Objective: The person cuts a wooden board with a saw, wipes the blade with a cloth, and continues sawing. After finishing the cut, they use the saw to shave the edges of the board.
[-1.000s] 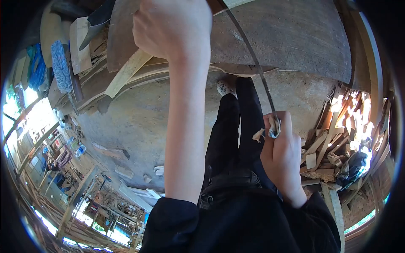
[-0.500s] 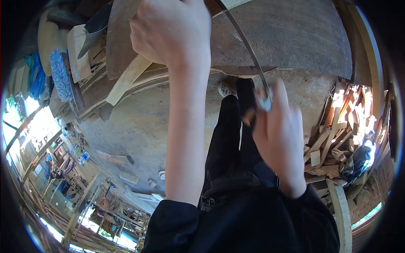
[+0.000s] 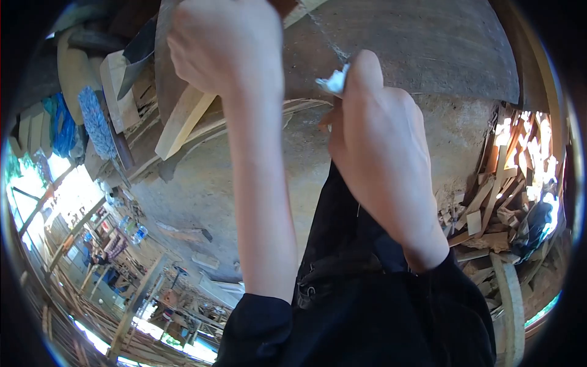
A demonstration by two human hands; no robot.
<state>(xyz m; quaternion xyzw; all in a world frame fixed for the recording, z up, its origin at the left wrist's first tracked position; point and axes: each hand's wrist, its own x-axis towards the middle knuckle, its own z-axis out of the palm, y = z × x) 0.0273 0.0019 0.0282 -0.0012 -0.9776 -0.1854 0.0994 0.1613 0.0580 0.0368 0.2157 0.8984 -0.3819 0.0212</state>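
Note:
My left hand (image 3: 226, 46) is closed in a fist over a pale strip of wood (image 3: 183, 125), whose squared end sticks out at the lower left. The strip lies across the large dark wooden board (image 3: 422, 52), and the hand hides its middle. My right hand (image 3: 385, 140) is wrapped round the handle of what looks like a handsaw. White wrapping (image 3: 333, 81) shows by the thumb, with a bit of brown below it. From there the thin, blurred blade (image 3: 325, 38) runs up and left towards the strip, seen nearly edge-on.
Offcuts (image 3: 489, 202) are heaped at the right beside an upright post. At the upper left hang a blue fluffy duster (image 3: 96, 125) and blue plastic (image 3: 63, 131). Loose wood pieces (image 3: 183, 232) lie on the concrete floor (image 3: 202, 189), and my legs stand below the board.
My right hand has moved up and slightly left with the saw, nearer to my left hand. The left hand stays on the strip, and the view has shifted a little.

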